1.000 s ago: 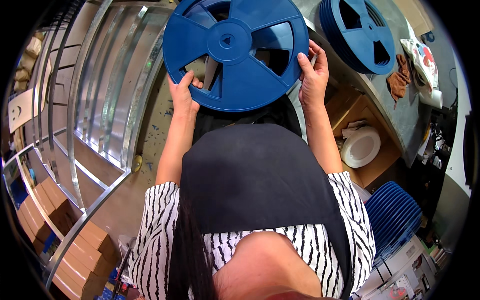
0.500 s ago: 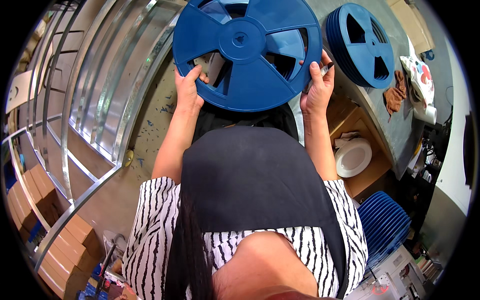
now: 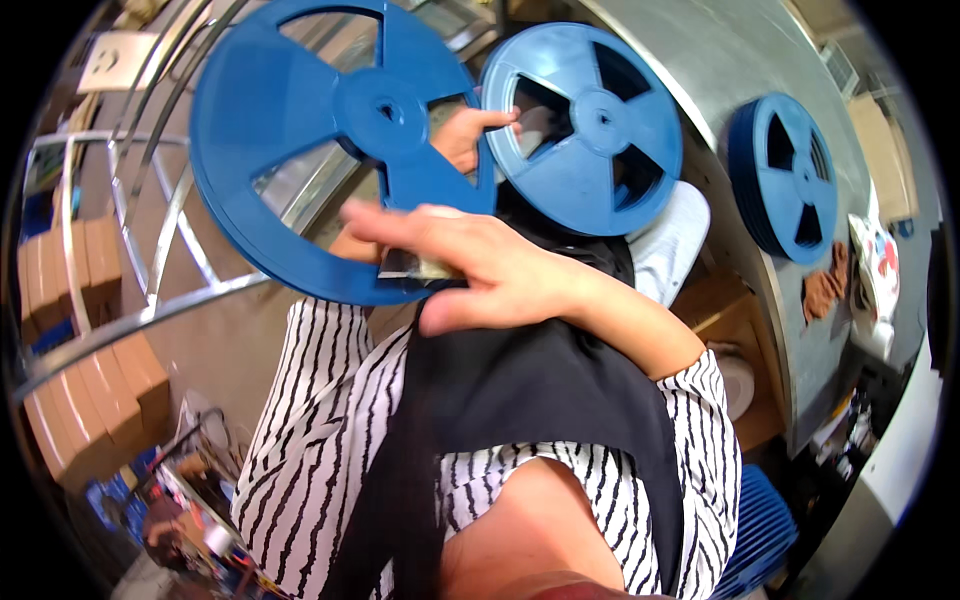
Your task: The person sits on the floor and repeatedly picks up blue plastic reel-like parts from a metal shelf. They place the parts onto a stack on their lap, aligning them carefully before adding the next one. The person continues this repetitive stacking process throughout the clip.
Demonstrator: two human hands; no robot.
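A large blue plastic reel (image 3: 300, 110) with cut-out windows is tilted at the upper left. My left hand (image 3: 465, 138) is closed at its right-hand rim, partly hidden behind the reel, with the thumb toward a second blue reel (image 3: 600, 125). That second reel lies over my lap, its edge beside the first. My right hand (image 3: 495, 262) reaches across the lower right of the held reel, fingers stretched and blurred. Under its palm shows a small flat tool (image 3: 415, 266) with a dark edge, mostly hidden; its exact kind cannot be made out.
A stack of blue reels (image 3: 785, 175) stands on the grey table (image 3: 690, 45) at right, near a brown cloth (image 3: 826, 285) and a white bag (image 3: 872, 270). More blue reels (image 3: 755, 530) are at lower right. Metal racking (image 3: 165, 250) and cardboard boxes (image 3: 95, 400) are at left.
The held reel has shifted left and tilted, parting from another reel now seen over my lap. My right hand has left the reel's right rim and crossed leftward in front. The view has turned.
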